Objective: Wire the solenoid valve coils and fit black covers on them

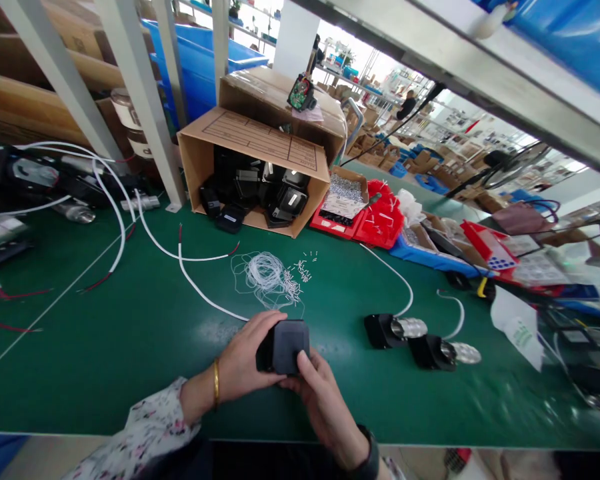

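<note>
The green mat (130, 347) runs to a near edge just under the wrists, and most of its near left is bare. Far left lie white cables (115, 220) and grey posts (140, 87); far centre a tipped carton (260, 143) spills black parts. To the right, two black units (410, 337) with silver ends sit near the hands, and past them red trays (375, 220) crowd the bench. A coil of thin wire (265, 273) and small loose pins (300, 273) lie just beyond the hands.

The black block (287, 347) is held above the mat at near centre. The left hand (245, 363) curls closed around its left side, fingers over the top. The right hand (325, 400) closes on it from below, thumb pressed on the near face.

The block's underside and far face are hidden, as are the right hand's fingers behind it. The bench at far right is blurred. The forearms are cut off at the bottom edge.
</note>
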Demonstrator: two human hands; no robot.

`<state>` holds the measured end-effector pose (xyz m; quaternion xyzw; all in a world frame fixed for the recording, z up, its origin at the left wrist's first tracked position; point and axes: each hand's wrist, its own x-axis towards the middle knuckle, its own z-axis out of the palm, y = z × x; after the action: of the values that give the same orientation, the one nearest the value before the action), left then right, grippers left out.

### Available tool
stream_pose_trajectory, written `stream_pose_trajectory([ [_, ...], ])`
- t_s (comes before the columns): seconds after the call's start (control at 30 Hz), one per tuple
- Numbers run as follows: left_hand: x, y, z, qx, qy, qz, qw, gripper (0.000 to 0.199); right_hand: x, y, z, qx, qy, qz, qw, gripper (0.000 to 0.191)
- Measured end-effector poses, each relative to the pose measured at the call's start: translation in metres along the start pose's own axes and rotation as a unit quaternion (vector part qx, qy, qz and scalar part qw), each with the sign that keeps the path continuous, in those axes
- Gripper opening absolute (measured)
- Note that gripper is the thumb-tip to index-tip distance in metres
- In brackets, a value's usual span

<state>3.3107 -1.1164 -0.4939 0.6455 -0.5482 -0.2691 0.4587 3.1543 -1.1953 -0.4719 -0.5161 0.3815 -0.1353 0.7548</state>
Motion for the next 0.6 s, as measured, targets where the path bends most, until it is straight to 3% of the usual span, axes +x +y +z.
stream_pose_trajectory([
  [0.07,-0.001,0.003,-0.006,-0.021,-0.017,0.004,1.0,0.075,-0.001,0.001,0.007,0.085,-0.015,0.012,0.996,0.048],
  [0.13,-0.001,0.008,-0.017,-0.062,-0.039,0.003,0.997,0.076,-0.002,-0.004,0.011,0.078,-0.028,-0.007,0.997,0.048],
  [0.23,-0.002,0.019,-0.037,-0.049,-0.055,-0.006,0.997,0.071,-0.004,-0.014,0.014,-0.105,-0.033,-0.05,0.993,0.047],
  [0.33,-0.009,0.024,-0.047,0.022,-0.083,-0.002,0.996,0.062,-0.008,-0.021,0.018,-0.33,-0.01,-0.109,0.938,0.05],
  [0.43,-0.024,0.019,-0.043,0.027,-0.065,0.0,0.998,0.063,-0.012,-0.021,0.022,-0.389,-0.02,-0.147,0.909,0.052],
  [0.6,-0.043,0.007,-0.027,0.021,0.001,-0.004,1.0,0.068,-0.016,-0.013,0.027,-0.342,-0.008,-0.153,0.927,0.047],
])
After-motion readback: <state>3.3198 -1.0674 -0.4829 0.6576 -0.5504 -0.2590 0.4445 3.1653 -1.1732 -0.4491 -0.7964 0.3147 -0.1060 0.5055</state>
